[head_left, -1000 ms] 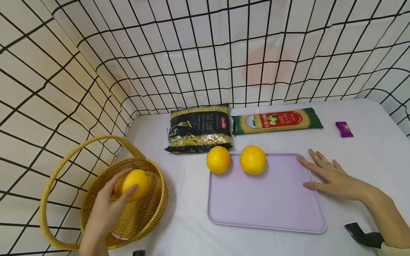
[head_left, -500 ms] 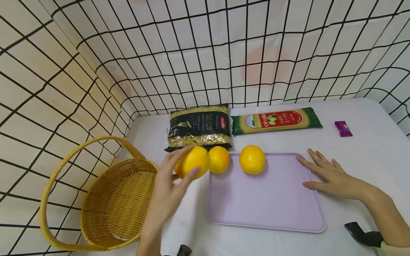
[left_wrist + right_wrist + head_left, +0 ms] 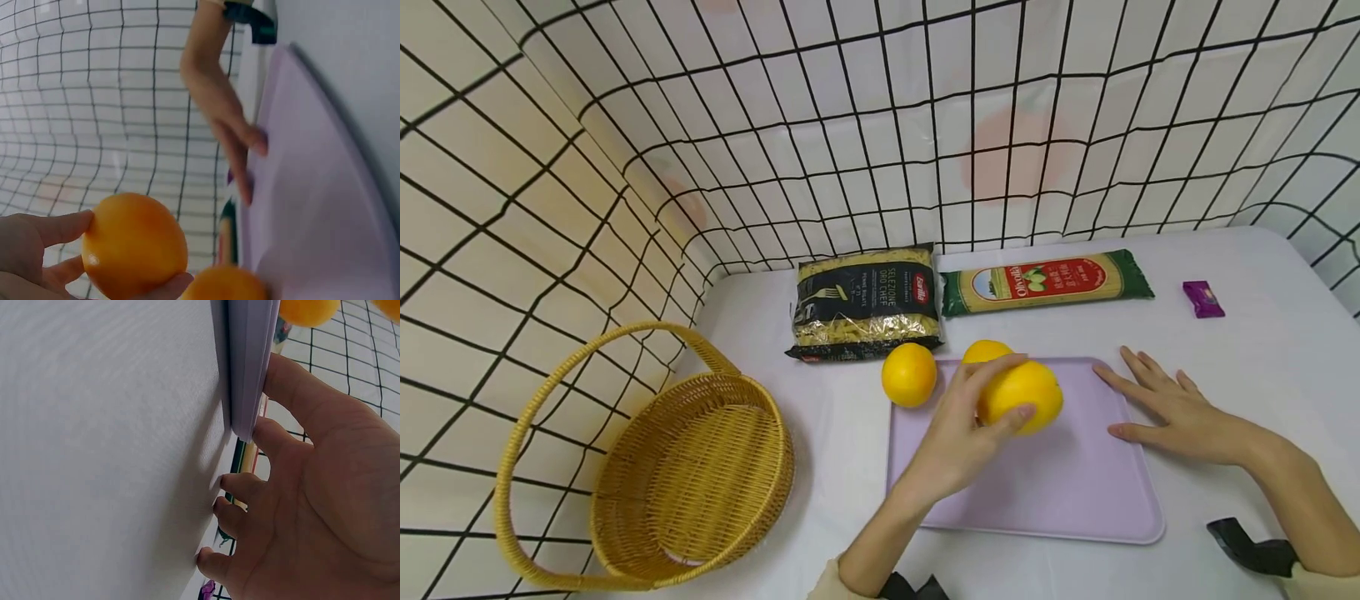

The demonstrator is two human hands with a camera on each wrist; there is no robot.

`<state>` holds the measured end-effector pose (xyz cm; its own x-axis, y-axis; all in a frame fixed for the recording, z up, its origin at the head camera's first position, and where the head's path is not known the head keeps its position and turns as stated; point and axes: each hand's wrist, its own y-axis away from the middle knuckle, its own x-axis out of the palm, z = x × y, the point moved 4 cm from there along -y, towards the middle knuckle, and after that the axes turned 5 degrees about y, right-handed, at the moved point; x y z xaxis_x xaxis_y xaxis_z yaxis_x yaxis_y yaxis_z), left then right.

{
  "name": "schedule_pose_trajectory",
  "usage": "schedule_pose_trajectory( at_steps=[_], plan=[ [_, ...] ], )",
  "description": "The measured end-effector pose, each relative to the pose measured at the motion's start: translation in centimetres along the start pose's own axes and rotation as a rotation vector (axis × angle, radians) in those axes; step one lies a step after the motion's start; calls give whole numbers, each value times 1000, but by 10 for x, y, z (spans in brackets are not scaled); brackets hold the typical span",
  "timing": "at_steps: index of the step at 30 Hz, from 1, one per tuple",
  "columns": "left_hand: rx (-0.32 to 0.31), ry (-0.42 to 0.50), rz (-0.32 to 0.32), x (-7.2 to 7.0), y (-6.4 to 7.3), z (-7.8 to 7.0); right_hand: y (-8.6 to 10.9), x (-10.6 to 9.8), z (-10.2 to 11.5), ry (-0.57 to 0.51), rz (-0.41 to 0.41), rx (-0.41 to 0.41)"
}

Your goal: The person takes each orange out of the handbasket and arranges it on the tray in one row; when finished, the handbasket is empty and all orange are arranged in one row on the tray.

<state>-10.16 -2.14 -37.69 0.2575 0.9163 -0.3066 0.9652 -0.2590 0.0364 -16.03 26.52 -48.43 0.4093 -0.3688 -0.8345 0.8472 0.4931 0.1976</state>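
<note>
My left hand (image 3: 957,437) holds an orange (image 3: 1028,397) above the lilac tray (image 3: 1075,492), thumb and fingers around its sides. In the left wrist view the held orange (image 3: 134,247) shows large between the fingertips. Behind it, a second orange (image 3: 983,350) at the tray's back edge is partly hidden. A third orange (image 3: 909,375) sits at the back left corner of the tray. My right hand (image 3: 1180,417) lies with fingers spread at the tray's right edge. In the right wrist view its thumb and index finger touch the tray rim (image 3: 250,375); the other fingers reach the tablecloth.
A wicker basket (image 3: 715,475) with a tall handle stands at the left, nothing inside it. Along the back lie a penne bag (image 3: 868,300), a spaghetti pack (image 3: 1048,283) and a small purple packet (image 3: 1204,299). Black wire mesh (image 3: 932,154) rises behind and at the sides.
My left hand has carried the orange rightward out of the basket, past the left orange, to above the tray. My right hand has stayed in place.
</note>
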Motion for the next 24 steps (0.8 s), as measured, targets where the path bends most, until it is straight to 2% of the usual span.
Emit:
schedule_pose_trajectory(
  at_steps=[5,12,17,24],
  plan=[
    [-31,51,54,36,-19,3,1,0,-2,-18,2,-4],
    [-50,76,30,66,-35,14,0,0,-7,-37,0,1],
    [-72,78,7,78,-44,24,0,0,-7,-49,-1,2],
    [-127,43,-84,79,-50,34,1,0,-4,-39,8,1]
  ],
)
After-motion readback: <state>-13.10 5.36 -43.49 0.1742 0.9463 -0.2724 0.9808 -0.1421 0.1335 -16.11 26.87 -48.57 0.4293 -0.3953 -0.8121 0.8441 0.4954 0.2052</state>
